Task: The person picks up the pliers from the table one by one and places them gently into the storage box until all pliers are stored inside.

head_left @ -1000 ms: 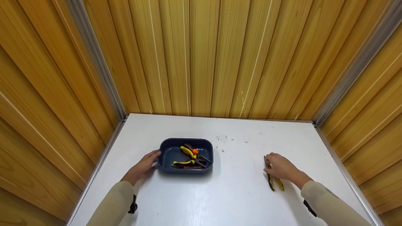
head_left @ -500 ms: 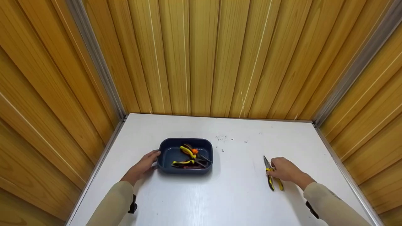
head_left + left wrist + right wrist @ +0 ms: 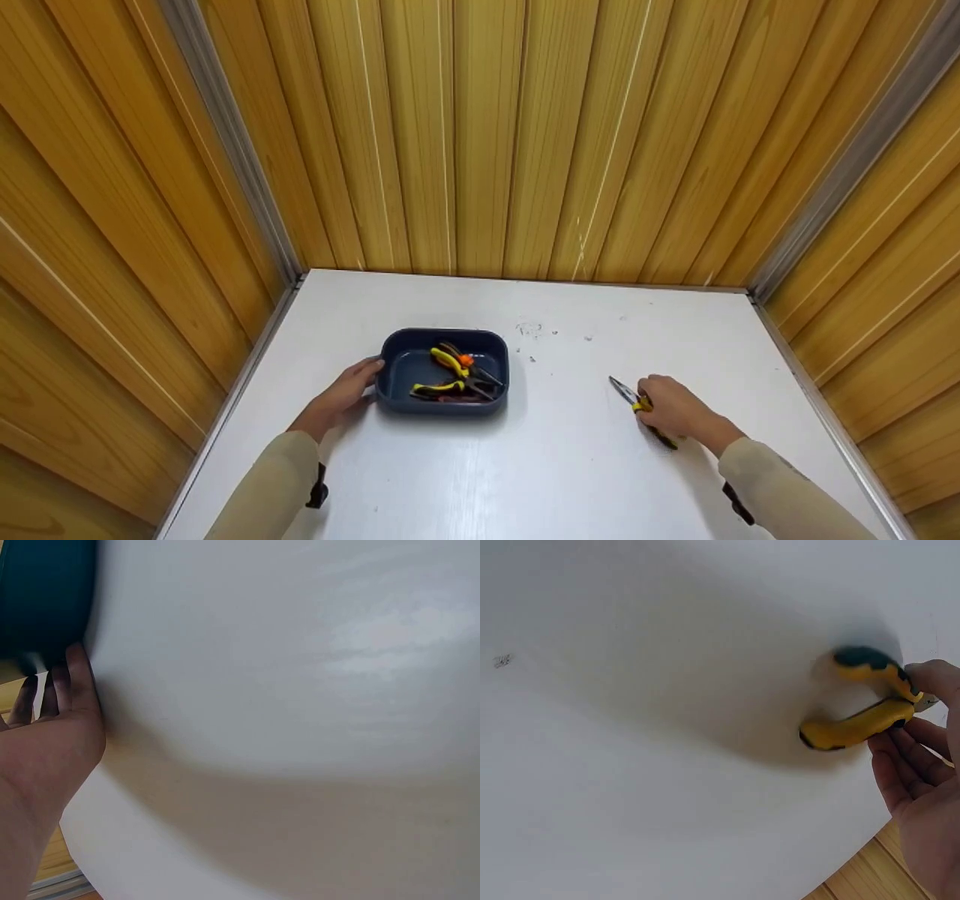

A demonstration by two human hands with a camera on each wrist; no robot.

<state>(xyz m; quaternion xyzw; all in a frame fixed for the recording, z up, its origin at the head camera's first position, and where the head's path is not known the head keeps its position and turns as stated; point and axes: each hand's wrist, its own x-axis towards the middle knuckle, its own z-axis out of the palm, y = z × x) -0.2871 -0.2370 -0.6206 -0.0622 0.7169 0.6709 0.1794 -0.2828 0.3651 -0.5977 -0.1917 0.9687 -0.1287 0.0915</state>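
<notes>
My right hand pinches a pair of long-nose pliers with yellow and black handles, low over the right part of the white table. Their metal nose points up and left in the head view. The right wrist view shows the spread handles coming out past my thumb and fingers. My left hand touches the left side of a dark blue rectangular bin, its extended fingers against the wall in the left wrist view. Inside the bin lie pliers with yellow and black handles, an orange part and a reddish handle.
The white table runs back to a wood-patterned wall, with similar walls at both sides. Metal frame posts stand at the corners. Small dark marks dot the tabletop right of the bin.
My right hand has shifted its grip from the pliers' nose back toward the handles. The pliers have swung so that their nose points further left. The left hand and bin have stayed put.
</notes>
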